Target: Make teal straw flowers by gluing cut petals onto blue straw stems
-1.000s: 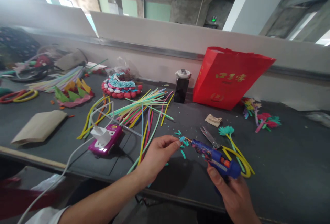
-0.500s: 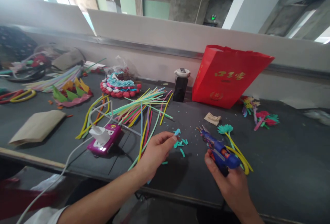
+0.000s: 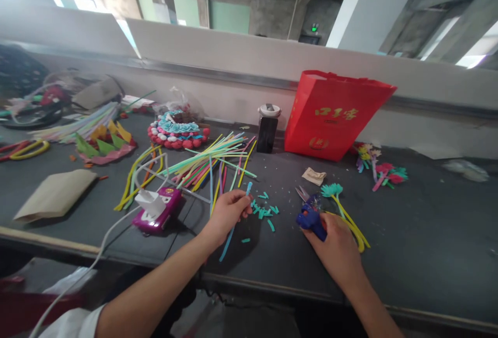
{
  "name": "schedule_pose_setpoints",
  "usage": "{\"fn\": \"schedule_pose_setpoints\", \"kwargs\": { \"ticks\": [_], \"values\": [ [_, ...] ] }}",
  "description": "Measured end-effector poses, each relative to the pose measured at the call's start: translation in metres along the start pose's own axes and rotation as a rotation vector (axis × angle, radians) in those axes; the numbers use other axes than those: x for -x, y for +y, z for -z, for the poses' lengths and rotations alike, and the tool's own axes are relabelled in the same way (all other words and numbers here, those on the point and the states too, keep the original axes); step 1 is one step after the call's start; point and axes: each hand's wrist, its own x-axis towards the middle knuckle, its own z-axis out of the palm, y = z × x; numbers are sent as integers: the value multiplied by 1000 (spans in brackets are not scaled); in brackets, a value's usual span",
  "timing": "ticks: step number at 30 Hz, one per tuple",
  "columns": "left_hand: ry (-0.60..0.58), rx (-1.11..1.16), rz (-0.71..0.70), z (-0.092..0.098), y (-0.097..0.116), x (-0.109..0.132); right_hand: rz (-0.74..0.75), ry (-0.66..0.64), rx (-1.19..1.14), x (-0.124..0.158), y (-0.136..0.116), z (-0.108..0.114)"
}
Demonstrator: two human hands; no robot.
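My left hand (image 3: pixel 230 213) is closed in a pinch on a light blue pipe cleaner (image 3: pixel 226 247). Its upper tip pokes out above my fingertips, and its lower end slants down toward the table's front edge. Several short teal pieces (image 3: pixel 262 211) lie on the dark table just right of these fingers. A dark blue glue gun (image 3: pixel 311 220) is gripped in my right hand (image 3: pixel 337 247); its nozzle cannot be made out. Right behind it are scissors (image 3: pixel 302 194) with their blades pointing away. To the right lies a teal flower (image 3: pixel 332 189) with yellow and green stems.
Loose coloured pipe cleaners (image 3: pixel 218 156) spread behind my left hand. A purple power strip (image 3: pixel 158 213) with a white plug and cable sits at left. A phone (image 3: pixel 266 135) and a red bag (image 3: pixel 334 115) stand at the back. A folded paper (image 3: pixel 314 175) lies before the bag.
My right hand has turned the glue gun and shifted it left, so the scissors show behind it. My left hand has moved slightly left and lower with the blue pipe cleaner. The view shifted slightly.
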Motion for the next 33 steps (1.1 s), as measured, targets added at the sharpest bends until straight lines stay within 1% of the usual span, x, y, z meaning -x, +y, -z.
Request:
{"fn": "schedule_pose_setpoints", "kwargs": {
  "ticks": [1, 2, 4, 7, 12, 18, 25, 28, 30, 32, 33],
  "values": [
    [24, -107, -56, 1, -3, -3, -3, 8, 28, -1, 2, -1],
    [47, -152, -80, 3, -7, -6, -9, 18, 46, -1, 4, -2],
    [85, -225, -106, 7, -13, -13, -12, 31, 54, -1, 7, -3],
    [109, -401, -142, 15, -18, -19, 15, 32, 40, 0, 9, -5],
    [103, -675, -172, 24, -15, -20, 36, -23, 92, 2, 8, -9],
    [132, -865, -161, 34, -15, -19, 37, -55, 167, -3, 9, -8],
    [87, -1168, -235, 38, -16, -9, 61, -105, 250, -3, 2, 0],
    [90, -1238, -311, 37, -12, -1, 67, -117, 251, -2, -1, 7],
    [99, -1236, -378, 35, -9, 6, 57, -94, 255, -2, -3, 14],
    [54, -1182, -439, 30, -6, 13, 52, -22, 222, -3, -9, 21],
    [-2, -1135, -464, 27, -5, 17, 63, 19, 166, -3, -14, 23]
  ]
}}
